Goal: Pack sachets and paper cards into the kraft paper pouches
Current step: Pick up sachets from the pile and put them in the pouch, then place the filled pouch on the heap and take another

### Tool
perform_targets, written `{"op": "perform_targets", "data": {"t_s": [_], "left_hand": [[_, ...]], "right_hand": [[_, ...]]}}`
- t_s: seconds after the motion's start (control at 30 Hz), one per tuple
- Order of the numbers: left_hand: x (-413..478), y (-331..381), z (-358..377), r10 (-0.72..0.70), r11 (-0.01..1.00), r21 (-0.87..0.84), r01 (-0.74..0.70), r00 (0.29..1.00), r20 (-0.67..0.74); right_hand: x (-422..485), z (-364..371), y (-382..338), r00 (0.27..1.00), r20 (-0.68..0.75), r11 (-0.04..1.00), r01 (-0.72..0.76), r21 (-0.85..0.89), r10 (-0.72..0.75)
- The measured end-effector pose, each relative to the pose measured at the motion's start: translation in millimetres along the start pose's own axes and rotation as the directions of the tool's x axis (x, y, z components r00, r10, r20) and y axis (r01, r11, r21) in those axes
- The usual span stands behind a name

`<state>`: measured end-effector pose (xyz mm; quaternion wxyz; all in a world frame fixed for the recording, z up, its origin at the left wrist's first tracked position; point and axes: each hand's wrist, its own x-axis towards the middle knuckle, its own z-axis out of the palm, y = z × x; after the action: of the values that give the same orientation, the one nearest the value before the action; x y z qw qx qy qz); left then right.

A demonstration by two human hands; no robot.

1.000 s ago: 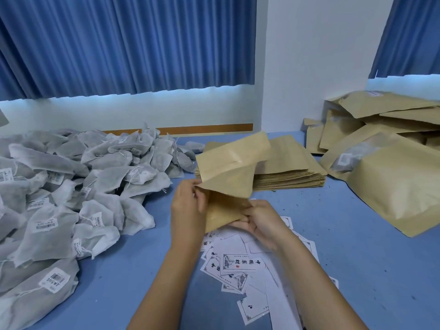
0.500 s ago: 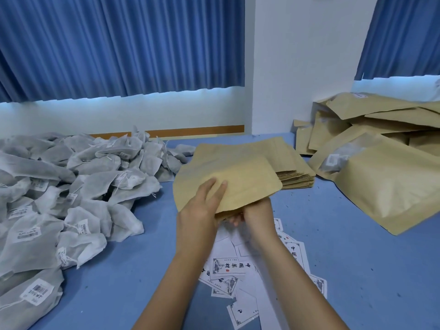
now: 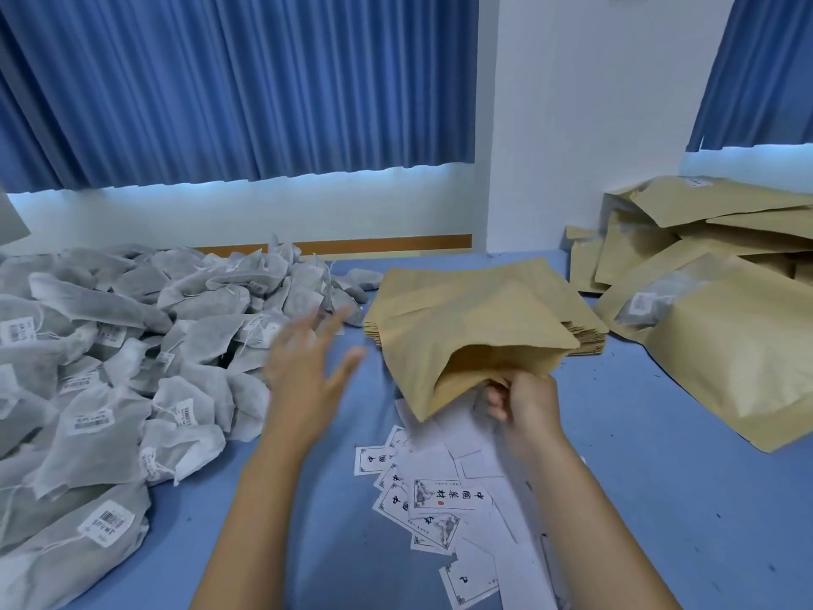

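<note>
My right hand grips the lower edge of an empty kraft pouch, whose mouth gapes open toward me and to the left. My left hand hovers with fingers spread, blurred, between the pouch and the pile of grey sachets on the left, holding nothing. White paper cards with printed text lie scattered on the blue table just below the pouch. A flat stack of empty pouches lies behind the held one.
Filled kraft pouches are heaped at the right, one showing a sachet through its window. The blue table runs to a white wall with blue curtains behind.
My left hand has let go of the pouch and swung left toward the sachets. The pouch mouth has opened, held now by my right hand alone.
</note>
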<state>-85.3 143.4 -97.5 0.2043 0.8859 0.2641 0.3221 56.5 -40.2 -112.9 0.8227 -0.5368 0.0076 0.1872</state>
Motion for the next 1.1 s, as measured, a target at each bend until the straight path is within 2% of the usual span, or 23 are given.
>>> {"op": "perform_targets", "data": {"t_s": [0.03,0.07,0.1,0.13,0.23,0.33,0.37,0.47,0.5,0.57,0.63,0.7,0.73,0.8,0.9,1.0,1.03,1.1], "left_hand": [[2.6,-15.7,-2.2,-0.287,0.936,0.188,0.298,0.954,-0.084],[1.9,-25.8,-4.3,-0.525,0.792,0.294,0.534,0.843,-0.117],[-0.8,-34.5,-3.4,-0.659,0.674,0.360,0.645,0.745,-0.103],[-4.6,-41.5,1.3,-0.687,0.631,0.424,0.649,0.722,-0.083],[-8.5,-43.6,9.9,-0.635,0.577,0.586,0.569,0.764,-0.116],[-4.2,-36.9,11.9,-0.584,0.595,0.589,0.547,0.798,-0.151],[-5.2,-35.9,13.4,-0.552,0.620,0.581,0.528,0.819,-0.156],[-5.0,-25.1,14.4,-0.390,0.808,0.414,0.419,0.907,-0.156],[-3.1,-21.4,15.0,-0.354,0.834,0.386,0.394,0.919,-0.173],[0.6,-17.8,18.2,-0.384,0.770,0.492,0.407,0.911,-0.153],[-0.8,-23.3,25.2,-0.503,0.701,0.571,0.427,0.864,-0.029],[-3.8,-32.2,32.1,-0.540,0.718,0.565,0.406,0.838,0.084],[-4.7,-35.5,33.5,-0.515,0.729,0.564,0.388,0.854,0.077],[-5.8,-34.9,32.7,-0.460,0.761,0.514,0.395,0.888,0.000],[-5.6,-24.9,24.5,-0.392,0.851,0.291,0.437,0.898,-0.201],[5.8,-9.3,9.5,-0.097,0.911,0.300,0.281,0.856,-0.508],[13.5,-4.0,5.5,0.006,0.926,0.322,0.199,0.843,-0.537],[37.2,1.7,2.3,0.122,0.930,0.362,0.066,0.872,-0.475]], "right_hand": [[0.5,-1.4,-1.4,1.000,0.013,0.999,-0.024,0.039,0.024],[0.4,-1.3,-1.5,0.999,0.023,0.998,-0.038,0.060,0.036],[-0.4,-0.5,-1.1,0.999,0.026,0.997,-0.038,0.064,0.036],[-0.9,0.4,-0.3,0.999,0.021,0.998,-0.030,0.059,0.028],[-1.5,3.5,1.0,1.000,0.015,0.998,-0.022,0.063,0.021],[-0.1,0.9,-0.3,0.999,0.011,0.993,-0.045,0.109,0.044],[-0.1,0.2,-0.9,0.998,0.009,0.991,-0.057,0.119,0.056],[-1.9,-1.0,-4.1,0.997,0.015,0.987,-0.076,0.144,0.074],[-2.4,-1.7,-5.5,0.997,0.017,0.986,-0.080,0.146,0.078],[-3.6,-2.6,-8.4,0.996,0.018,0.987,-0.084,0.138,0.082],[-5.1,-2.9,-10.1,0.996,0.015,0.989,-0.088,0.123,0.086],[-6.1,-2.6,-10.7,0.996,0.014,0.988,-0.094,0.121,0.093],[-6.3,-2.3,-10.8,0.995,0.015,0.988,-0.095,0.123,0.094],[-6.4,-2.0,-10.4,0.996,0.014,0.987,-0.093,0.129,0.092],[-5.5,-2.2,-8.5,0.996,0.000,0.985,-0.091,0.149,0.092],[-2.9,-2.8,-6.4,0.995,-0.020,0.983,-0.090,0.161,0.095],[-2.1,-2.2,-4.7,0.995,-0.028,0.982,-0.091,0.168,0.097],[-1.1,-1.3,-2.2,0.995,-0.039,0.981,-0.083,0.173,0.092]]}}
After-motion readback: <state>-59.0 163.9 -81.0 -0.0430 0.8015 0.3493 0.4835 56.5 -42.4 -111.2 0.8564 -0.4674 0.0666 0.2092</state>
